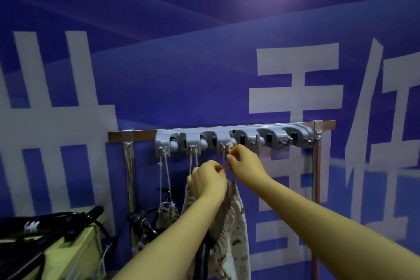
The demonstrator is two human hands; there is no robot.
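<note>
A grey plastic hook rack [234,137] is fixed to a copper-coloured rail on the blue wall. A patterned drawstring cloth bag [231,225] hangs below its third hook [223,146]. My left hand [208,180] pinches the bag's cord just under that hook. My right hand [244,161] pinches the cord's upper end right beside the hook. Two other cord loops hang from the first two hooks, the leftmost one carrying a smaller patterned bag [167,213].
The rail [141,135] sits on two thin uprights [130,188] against a blue banner wall with large white characters. At lower left a yellow-green box [75,248] holds black straps and hangers. The rack's right-hand hooks carry nothing.
</note>
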